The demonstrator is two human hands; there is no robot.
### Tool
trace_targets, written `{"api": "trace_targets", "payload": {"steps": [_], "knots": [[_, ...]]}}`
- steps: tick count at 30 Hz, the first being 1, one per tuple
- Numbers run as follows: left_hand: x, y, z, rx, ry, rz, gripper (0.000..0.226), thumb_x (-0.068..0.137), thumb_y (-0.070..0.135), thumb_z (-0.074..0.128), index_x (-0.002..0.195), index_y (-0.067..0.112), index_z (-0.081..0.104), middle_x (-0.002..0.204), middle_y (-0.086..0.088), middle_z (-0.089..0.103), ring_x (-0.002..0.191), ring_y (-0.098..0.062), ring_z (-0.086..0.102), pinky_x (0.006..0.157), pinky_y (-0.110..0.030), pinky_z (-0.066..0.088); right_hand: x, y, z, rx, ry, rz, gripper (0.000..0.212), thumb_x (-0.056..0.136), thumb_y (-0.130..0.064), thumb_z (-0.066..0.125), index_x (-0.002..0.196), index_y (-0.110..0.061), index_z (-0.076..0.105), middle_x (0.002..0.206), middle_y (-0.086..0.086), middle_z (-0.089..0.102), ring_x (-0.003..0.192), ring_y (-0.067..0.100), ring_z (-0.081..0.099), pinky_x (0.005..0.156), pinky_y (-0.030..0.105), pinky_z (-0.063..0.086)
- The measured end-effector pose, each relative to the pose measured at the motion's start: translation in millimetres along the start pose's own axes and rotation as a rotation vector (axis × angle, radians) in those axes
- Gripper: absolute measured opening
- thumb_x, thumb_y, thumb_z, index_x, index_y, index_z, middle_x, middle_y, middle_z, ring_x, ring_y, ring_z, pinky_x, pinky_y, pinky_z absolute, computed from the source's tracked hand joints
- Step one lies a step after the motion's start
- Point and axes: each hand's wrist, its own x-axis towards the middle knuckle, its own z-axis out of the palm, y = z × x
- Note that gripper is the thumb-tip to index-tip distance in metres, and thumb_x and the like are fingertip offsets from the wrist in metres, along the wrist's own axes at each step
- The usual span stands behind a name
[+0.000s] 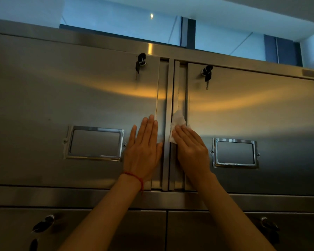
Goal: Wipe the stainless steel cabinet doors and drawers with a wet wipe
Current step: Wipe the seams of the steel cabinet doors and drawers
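Two upper stainless steel cabinet doors fill the view, the left door (71,98) and the right door (257,113), split by a vertical centre strip (168,98). My left hand (143,147) lies flat and empty on the left door's right edge, fingers spread upward. My right hand (190,147) presses a white wet wipe (177,122) against the recessed inner edge of the right door, next to the centre strip. The wipe sticks out above my fingertips.
Each upper door has a chrome label holder, left (95,143) and right (235,153), and keys hanging in a lock, left (140,63) and right (207,73). Lower doors (116,230) with locks sit below a horizontal rail. Windows run above the cabinet.
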Motion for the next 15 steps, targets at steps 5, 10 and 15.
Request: {"api": "trace_targets", "payload": {"steps": [5, 10, 15], "knots": [[0.4, -0.6, 0.1, 0.003, 0.002, 0.006, 0.054, 0.094, 0.031, 0.026, 0.134, -0.001, 0.042, 0.141, -0.02, 0.041, 0.13, -0.034, 0.039, 0.103, -0.055, 0.033, 9.4, 3.7, 0.9, -0.011, -0.011, 0.024, 0.046, 0.056, 0.005, 0.086, 0.098, 0.008, 0.069, 0.103, 0.025, 0.066, 0.095, 0.037, 0.066, 0.083, 0.051, 0.05], [2.5, -6.5, 1.7, 0.027, 0.021, 0.028, 0.053, 0.093, 0.03, 0.027, 0.134, -0.001, 0.043, 0.141, -0.019, 0.041, 0.13, -0.033, 0.04, 0.103, -0.054, 0.034, 2.9, 1.4, 4.3, -0.002, -0.006, 0.03, 0.048, 0.054, 0.004, 0.087, 0.098, 0.008, 0.069, 0.103, 0.026, 0.066, 0.095, 0.037, 0.066, 0.082, 0.052, 0.05], [1.4, -6.9, 3.2, 0.045, 0.03, 0.013, 0.054, 0.093, 0.031, 0.026, 0.136, 0.0, 0.037, 0.143, -0.02, 0.038, 0.132, -0.033, 0.037, 0.105, -0.053, 0.031, 7.9, 3.2, 5.8, -0.012, -0.009, 0.032, 0.048, 0.055, 0.004, 0.087, 0.099, 0.008, 0.068, 0.104, 0.026, 0.066, 0.096, 0.038, 0.065, 0.082, 0.052, 0.05]]}}
